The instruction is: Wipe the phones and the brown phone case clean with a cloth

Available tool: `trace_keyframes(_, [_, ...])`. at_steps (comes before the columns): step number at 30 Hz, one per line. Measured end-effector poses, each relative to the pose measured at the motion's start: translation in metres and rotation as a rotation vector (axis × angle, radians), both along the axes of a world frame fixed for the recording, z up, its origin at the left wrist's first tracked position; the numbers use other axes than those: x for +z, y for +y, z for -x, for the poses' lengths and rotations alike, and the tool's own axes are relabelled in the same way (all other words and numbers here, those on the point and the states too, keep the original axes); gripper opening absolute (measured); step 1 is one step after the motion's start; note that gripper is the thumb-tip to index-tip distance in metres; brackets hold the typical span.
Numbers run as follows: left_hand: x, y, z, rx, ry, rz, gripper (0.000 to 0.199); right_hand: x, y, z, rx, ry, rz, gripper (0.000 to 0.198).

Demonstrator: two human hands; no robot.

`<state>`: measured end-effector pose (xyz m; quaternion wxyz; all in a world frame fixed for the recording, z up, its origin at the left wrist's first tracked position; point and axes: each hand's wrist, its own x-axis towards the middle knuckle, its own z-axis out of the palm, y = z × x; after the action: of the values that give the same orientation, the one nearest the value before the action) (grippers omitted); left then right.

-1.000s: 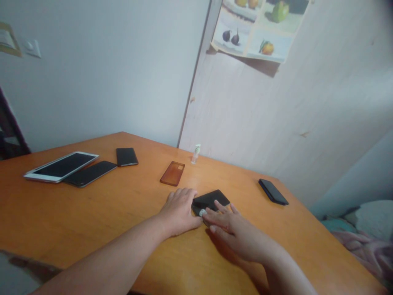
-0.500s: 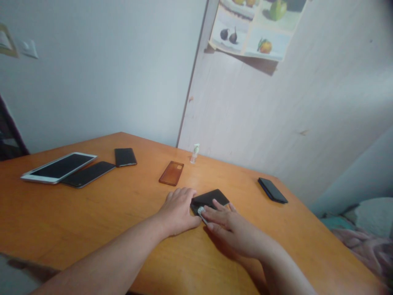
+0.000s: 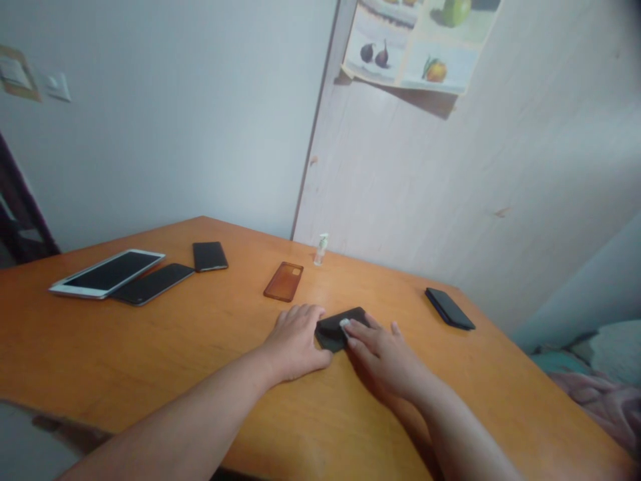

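A black smartphone [image 3: 332, 328] lies on the wooden table in front of me, its dark face up. My left hand [image 3: 296, 344] grips its left end between thumb and fingers, keeping it against the tabletop. Over the phone's right part lies my right hand [image 3: 383, 347], fingertips pressed together on a small white wad [image 3: 344, 323] that touches the screen. Most of the wad is under the fingers, and I cannot make out whether it is tissue or cloth. Beyond my left hand rests a brown phone case [image 3: 284, 282]. A small clear pump bottle [image 3: 320, 250] stands behind it.
On the left of the table [image 3: 210, 341] are a white tablet [image 3: 70, 287], a dark phone [image 3: 153, 284] against it and another black phone [image 3: 210, 256]. A dark phone or folded case [image 3: 449, 308] lies near the right edge. The wall rises behind the table.
My right hand has slid the white wad across the screen, from the near left part up and to the right. My left hand keeps its hold. The view has shifted slightly.
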<state>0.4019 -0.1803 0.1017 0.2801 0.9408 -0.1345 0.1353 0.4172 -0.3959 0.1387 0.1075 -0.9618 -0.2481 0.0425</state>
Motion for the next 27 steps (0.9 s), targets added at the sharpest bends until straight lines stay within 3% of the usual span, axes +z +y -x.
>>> trace_keyframes(2, [0.0, 0.0, 0.0, -0.002, -0.013, 0.0, 0.055, -0.004, -0.006, -0.009, -0.159, -0.079, 0.042, 0.044])
trace_keyframes(4, [0.0, -0.001, 0.0, 0.001, -0.009, 0.003, 0.054, -0.007, -0.006, -0.011, -0.178, -0.101, 0.047, 0.044])
trace_keyframes(8, [0.002, -0.002, 0.001, 0.017, 0.031, 0.005, 0.054, -0.006, 0.01, 0.0, 0.109, 0.019, -0.062, 0.044])
trace_keyframes(10, [0.002, -0.002, 0.002, 0.024, 0.043, 0.006, 0.056, -0.005, 0.015, 0.003, 0.177, 0.059, -0.093, 0.044])
trace_keyframes(16, [-0.002, -0.001, -0.002, 0.089, 0.016, -0.007, 0.065, -0.012, 0.004, -0.015, -0.111, -0.058, -0.062, 0.043])
trace_keyframes(23, [-0.005, 0.0, -0.004, 0.094, 0.029, 0.007, 0.074, -0.009, 0.025, -0.003, 0.192, 0.003, -0.107, 0.044])
trace_keyframes(27, [-0.008, -0.001, -0.005, 0.104, 0.032, 0.004, 0.082, -0.01, 0.026, -0.01, -0.021, -0.043, -0.067, 0.045])
